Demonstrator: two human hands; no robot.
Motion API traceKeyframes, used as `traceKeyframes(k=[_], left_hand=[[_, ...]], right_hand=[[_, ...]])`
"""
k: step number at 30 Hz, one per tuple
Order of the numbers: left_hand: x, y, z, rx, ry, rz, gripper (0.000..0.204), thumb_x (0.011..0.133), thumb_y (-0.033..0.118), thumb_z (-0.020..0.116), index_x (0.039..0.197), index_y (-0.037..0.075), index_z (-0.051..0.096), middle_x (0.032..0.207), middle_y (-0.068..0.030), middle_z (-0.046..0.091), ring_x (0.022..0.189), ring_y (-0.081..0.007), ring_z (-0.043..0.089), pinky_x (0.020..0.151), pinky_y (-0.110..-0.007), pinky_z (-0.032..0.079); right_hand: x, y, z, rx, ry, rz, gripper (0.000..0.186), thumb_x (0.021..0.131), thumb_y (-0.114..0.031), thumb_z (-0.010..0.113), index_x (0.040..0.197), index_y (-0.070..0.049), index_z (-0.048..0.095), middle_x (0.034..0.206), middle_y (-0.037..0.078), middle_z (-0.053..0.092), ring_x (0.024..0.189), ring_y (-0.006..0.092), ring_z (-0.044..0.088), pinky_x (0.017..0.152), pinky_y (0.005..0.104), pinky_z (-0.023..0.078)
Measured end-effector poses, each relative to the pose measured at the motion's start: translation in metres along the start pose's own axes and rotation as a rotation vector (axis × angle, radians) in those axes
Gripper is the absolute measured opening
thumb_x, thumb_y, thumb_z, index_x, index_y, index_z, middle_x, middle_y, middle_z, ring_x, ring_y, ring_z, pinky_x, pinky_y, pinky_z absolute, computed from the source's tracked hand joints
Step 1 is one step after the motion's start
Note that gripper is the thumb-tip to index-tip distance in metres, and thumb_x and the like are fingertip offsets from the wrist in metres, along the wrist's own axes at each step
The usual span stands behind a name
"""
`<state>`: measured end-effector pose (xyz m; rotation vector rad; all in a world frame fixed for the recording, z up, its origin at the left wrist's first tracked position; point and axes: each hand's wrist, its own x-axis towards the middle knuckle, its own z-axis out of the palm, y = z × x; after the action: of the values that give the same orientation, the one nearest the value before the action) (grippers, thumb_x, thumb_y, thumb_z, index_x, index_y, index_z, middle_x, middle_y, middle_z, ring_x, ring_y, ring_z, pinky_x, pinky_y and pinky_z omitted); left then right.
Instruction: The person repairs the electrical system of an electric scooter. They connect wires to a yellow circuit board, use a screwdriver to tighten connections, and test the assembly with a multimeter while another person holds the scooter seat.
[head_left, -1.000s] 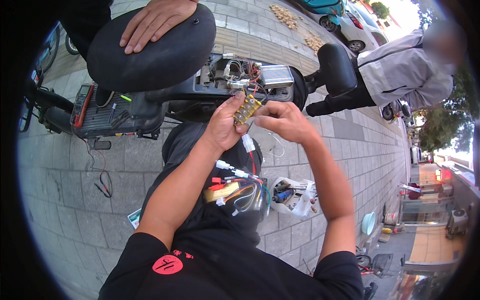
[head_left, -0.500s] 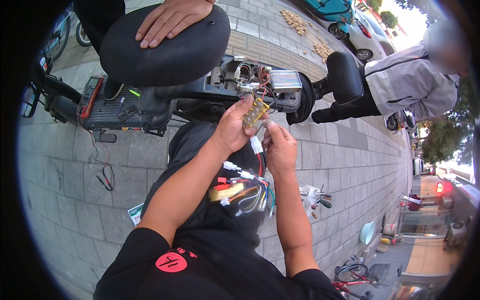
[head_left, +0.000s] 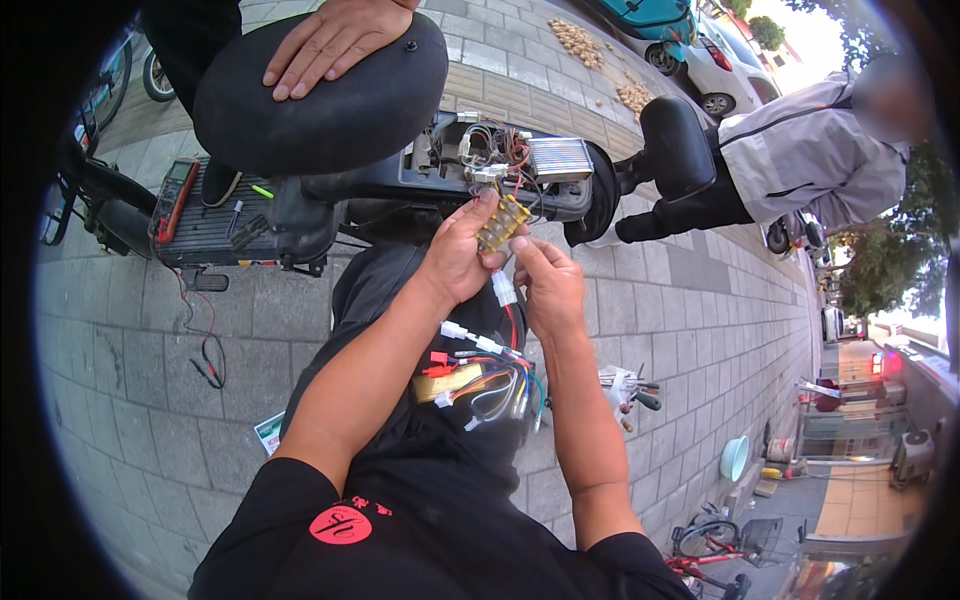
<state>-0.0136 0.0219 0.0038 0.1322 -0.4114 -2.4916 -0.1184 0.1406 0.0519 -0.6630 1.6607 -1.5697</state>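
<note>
My left hand (head_left: 462,252) grips a yellow terminal block (head_left: 503,222), tilted beside the open compartment (head_left: 420,170) of an electric scooter, with loose wiring (head_left: 500,148) and a finned silver box (head_left: 560,157). My right hand (head_left: 545,285) is pinched at the block's lower corner; what its fingertips hold is too small to make out. A white connector (head_left: 503,290) on red and black leads hangs below the block. On my dark trousers lies a gold box (head_left: 440,388) with several coloured leads and plugs.
Another person's hand (head_left: 330,45) rests on the black seat (head_left: 310,120). A multimeter (head_left: 175,200) lies on the footboard (head_left: 280,235), its leads trailing onto the paving. Tools in white plastic (head_left: 625,395) lie right of my legs. A person in grey (head_left: 800,150) stands at upper right.
My right hand has moved down and left to beneath the block, its forearm now more upright. My left hand still holds the block, slightly further right than a second ago.
</note>
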Motion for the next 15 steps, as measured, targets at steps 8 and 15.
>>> traceKeyframes(k=[8,15], left_hand=[[0.000,0.002,0.000,-0.010,0.026,-0.002,0.040,0.112,0.040,0.059,0.120,0.002,0.067,0.106,-0.0143,0.076,0.092,-0.0183,0.075,0.055,-0.026,0.049],[0.001,-0.003,0.005,-0.009,0.076,0.069,0.039,0.112,0.039,0.060,0.118,0.002,0.069,0.103,-0.0155,0.077,0.089,-0.0191,0.074,0.066,-0.030,0.056]], right_hand=[[-0.026,-0.012,0.011,-0.181,0.076,0.095,0.033,0.102,-0.026,0.077,0.115,0.004,0.076,0.090,0.000,0.070,0.076,0.0073,0.059,0.070,0.0237,0.049],[-0.047,-0.018,0.019,-0.222,0.007,0.095,0.036,0.104,-0.021,0.073,0.128,0.005,0.067,0.095,0.007,0.074,0.075,0.0098,0.066,0.066,0.0264,0.052]])
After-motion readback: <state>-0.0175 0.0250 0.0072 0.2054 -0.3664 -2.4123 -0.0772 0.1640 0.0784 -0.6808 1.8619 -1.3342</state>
